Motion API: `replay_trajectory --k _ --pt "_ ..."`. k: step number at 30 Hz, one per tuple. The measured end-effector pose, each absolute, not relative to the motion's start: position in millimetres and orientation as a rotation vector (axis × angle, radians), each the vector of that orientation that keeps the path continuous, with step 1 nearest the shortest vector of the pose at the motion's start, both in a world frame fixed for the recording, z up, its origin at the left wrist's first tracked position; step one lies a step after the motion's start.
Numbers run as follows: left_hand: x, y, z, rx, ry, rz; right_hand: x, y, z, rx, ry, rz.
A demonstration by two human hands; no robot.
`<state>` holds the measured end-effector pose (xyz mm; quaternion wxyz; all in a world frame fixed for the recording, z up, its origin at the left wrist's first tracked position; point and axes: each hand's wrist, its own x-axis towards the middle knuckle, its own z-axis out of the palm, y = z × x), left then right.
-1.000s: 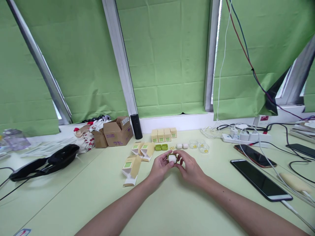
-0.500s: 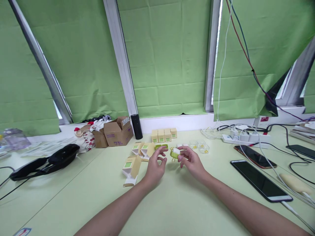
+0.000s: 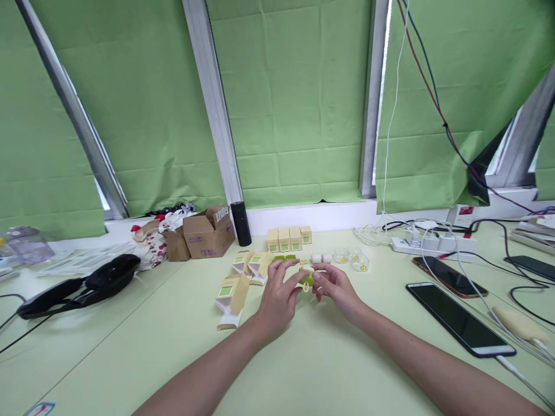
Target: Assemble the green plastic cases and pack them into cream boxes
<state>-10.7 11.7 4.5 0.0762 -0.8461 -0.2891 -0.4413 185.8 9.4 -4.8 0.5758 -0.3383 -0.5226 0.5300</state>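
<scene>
My left hand (image 3: 278, 296) and my right hand (image 3: 336, 287) meet over the pale green table (image 3: 303, 370), both pinching a small green case (image 3: 307, 279) between their fingertips. A little ring hangs from the case's underside. Just beyond the hands lie two small green lids (image 3: 284, 258), two white blocks (image 3: 321, 257) and clear round cups (image 3: 352, 258). Left of the hands lie opened tan-and-white cartons (image 3: 234, 292). A row of closed small boxes (image 3: 288, 237) stands farther back.
A brown cardboard box (image 3: 208, 232) and a black cylinder (image 3: 240, 223) stand at the back left. A black strap bag (image 3: 82, 283) lies at left. Phones (image 3: 460, 316) on cables and a power strip (image 3: 427, 244) fill the right side. Green blinds hang behind.
One second ago both hands cupped a white piece in a dark frame. The hands then parted, the right keeping the piece. Now the left hand is back on the green case.
</scene>
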Motion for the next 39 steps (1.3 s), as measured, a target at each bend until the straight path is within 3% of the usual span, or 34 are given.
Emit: replay_trajectory --k 14,18,23,26,32,39 --pt "-11 14 4 -2.505 -0.848 -1.311 187 10 -5 -0.861 -1.383 1.204" --pt "-11 16 2 -2.540 -0.928 -1.394 201 18 -4 -1.060 -1.541 0.855" --pt "-11 18 1 -2.579 -1.135 -1.549 237 24 14 -1.648 -1.737 0.029" --pt "-9 20 1 -2.595 -1.256 -1.648 257 29 23 -1.891 -1.803 -0.287" --pt "-8 25 1 -2.583 -1.416 -1.808 284 40 21 -2.189 -1.900 -0.440" --pt "-7 31 -2 -2.561 -1.532 -2.036 288 44 16 -2.216 -1.934 -0.425"
